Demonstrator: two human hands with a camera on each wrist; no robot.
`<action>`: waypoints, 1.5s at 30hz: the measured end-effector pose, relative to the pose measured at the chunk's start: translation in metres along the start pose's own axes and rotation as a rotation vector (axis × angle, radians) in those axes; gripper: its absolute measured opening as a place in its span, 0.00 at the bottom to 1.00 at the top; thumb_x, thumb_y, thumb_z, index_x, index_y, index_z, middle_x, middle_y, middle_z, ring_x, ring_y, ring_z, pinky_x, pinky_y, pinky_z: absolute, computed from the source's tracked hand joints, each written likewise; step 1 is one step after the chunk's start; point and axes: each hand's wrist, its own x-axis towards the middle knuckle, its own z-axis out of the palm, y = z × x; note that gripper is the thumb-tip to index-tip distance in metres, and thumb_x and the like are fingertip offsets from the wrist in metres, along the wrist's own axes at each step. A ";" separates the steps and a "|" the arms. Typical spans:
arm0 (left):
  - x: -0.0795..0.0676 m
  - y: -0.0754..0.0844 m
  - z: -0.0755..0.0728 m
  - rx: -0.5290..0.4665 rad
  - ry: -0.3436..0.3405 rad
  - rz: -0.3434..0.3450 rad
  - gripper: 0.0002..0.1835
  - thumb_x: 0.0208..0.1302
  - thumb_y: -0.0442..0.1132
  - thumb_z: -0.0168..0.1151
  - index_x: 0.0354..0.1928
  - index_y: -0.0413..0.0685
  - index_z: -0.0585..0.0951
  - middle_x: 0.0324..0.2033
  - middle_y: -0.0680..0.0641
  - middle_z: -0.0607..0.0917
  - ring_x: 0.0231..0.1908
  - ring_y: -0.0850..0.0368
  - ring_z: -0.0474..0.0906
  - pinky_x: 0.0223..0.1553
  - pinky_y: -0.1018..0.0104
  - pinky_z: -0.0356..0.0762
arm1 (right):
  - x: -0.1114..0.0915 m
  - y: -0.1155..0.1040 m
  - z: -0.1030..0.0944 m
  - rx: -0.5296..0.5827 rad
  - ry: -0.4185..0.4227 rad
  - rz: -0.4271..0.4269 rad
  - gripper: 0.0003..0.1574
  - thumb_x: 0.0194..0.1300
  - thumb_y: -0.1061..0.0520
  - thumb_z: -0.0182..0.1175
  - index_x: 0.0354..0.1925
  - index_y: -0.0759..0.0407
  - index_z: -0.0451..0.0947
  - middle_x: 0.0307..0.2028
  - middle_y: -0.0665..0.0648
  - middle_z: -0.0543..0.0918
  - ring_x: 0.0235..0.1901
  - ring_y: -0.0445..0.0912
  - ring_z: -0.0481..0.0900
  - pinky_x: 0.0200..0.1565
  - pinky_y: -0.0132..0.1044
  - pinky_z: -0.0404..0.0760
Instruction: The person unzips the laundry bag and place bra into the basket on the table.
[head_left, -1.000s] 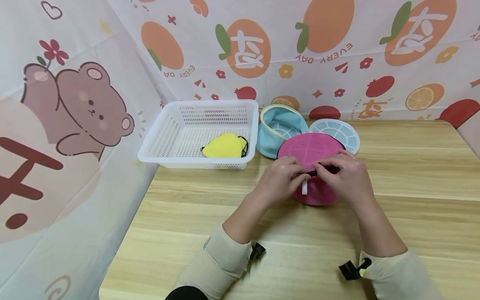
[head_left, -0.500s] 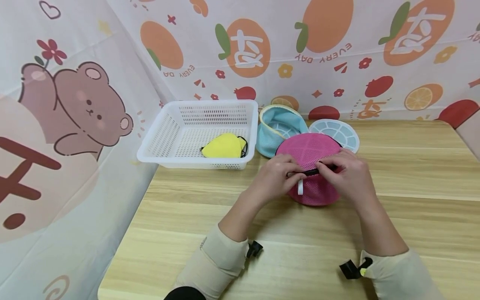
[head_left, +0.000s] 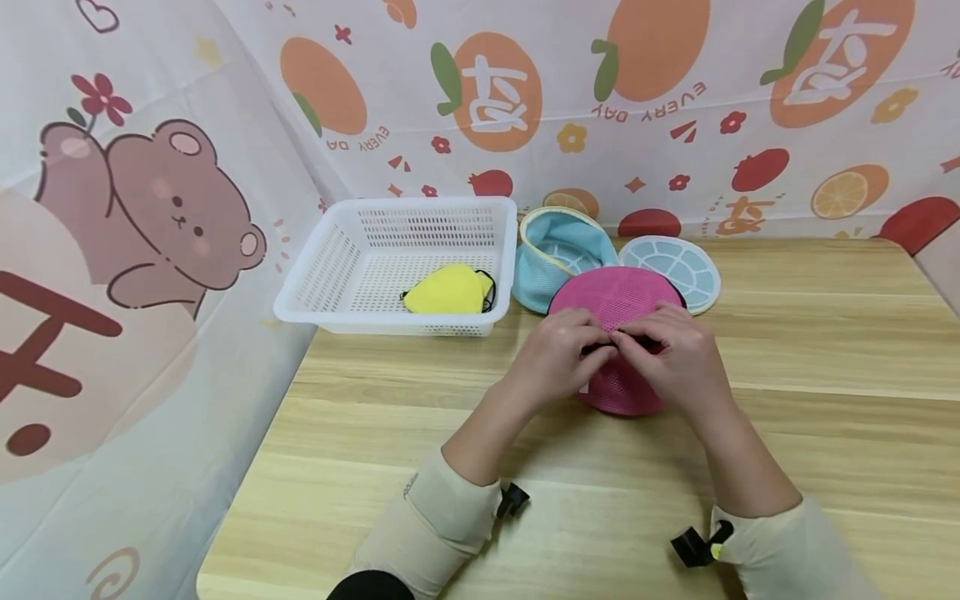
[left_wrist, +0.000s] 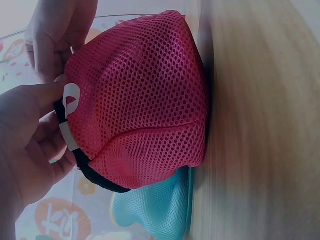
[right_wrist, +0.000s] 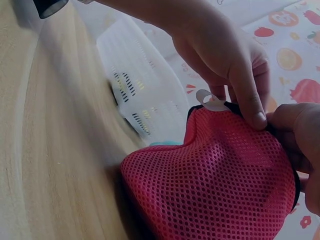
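Observation:
A pink mesh laundry bag (head_left: 618,292) stands on the table in front of the person, its round opening edged with black trim (left_wrist: 95,175). At the near side, the left hand (head_left: 558,354) pinches this edge between thumb and fingers. Close beside it, the right hand (head_left: 678,354) pinches the same edge, the two thumbs almost meeting. A small white loop tag (left_wrist: 71,100) hangs from the trim by the left hand. In the right wrist view the mesh side (right_wrist: 215,185) sags below both hands. Fingers partly hide the trim between them.
Behind the bag stand an open light-blue mesh bag (head_left: 534,279) and a round light-blue mesh panel (head_left: 678,267). To the left, a white perforated basket (head_left: 318,308) holds a yellow cup-shaped cloth item (head_left: 446,290) with black cords. A printed curtain (head_left: 570,83) borders the wooden table (head_left: 600,517).
Both hands still pinch the trim. The right hand has shifted left along it, closing the gap to the left hand. The white tag is now mostly hidden in the head view.

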 end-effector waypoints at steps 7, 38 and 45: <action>0.000 -0.002 -0.001 -0.046 0.000 -0.027 0.07 0.63 0.40 0.73 0.39 0.45 0.91 0.31 0.52 0.85 0.35 0.61 0.78 0.40 0.73 0.74 | 0.001 0.001 -0.004 -0.026 0.001 0.041 0.08 0.53 0.67 0.76 0.34 0.65 0.89 0.28 0.58 0.88 0.29 0.49 0.82 0.61 0.55 0.72; -0.005 -0.020 -0.014 0.018 0.034 -0.160 0.07 0.63 0.41 0.73 0.41 0.49 0.92 0.35 0.53 0.86 0.41 0.57 0.78 0.44 0.69 0.76 | 0.001 0.013 -0.009 -0.034 0.089 0.069 0.10 0.52 0.67 0.77 0.36 0.66 0.90 0.29 0.57 0.88 0.30 0.47 0.82 0.50 0.29 0.78; -0.002 -0.013 -0.012 0.053 0.019 -0.055 0.09 0.62 0.40 0.74 0.42 0.46 0.91 0.35 0.51 0.87 0.39 0.57 0.80 0.45 0.67 0.77 | -0.001 0.008 0.000 0.039 0.088 0.047 0.11 0.51 0.70 0.76 0.36 0.66 0.89 0.31 0.56 0.89 0.32 0.46 0.82 0.40 0.19 0.73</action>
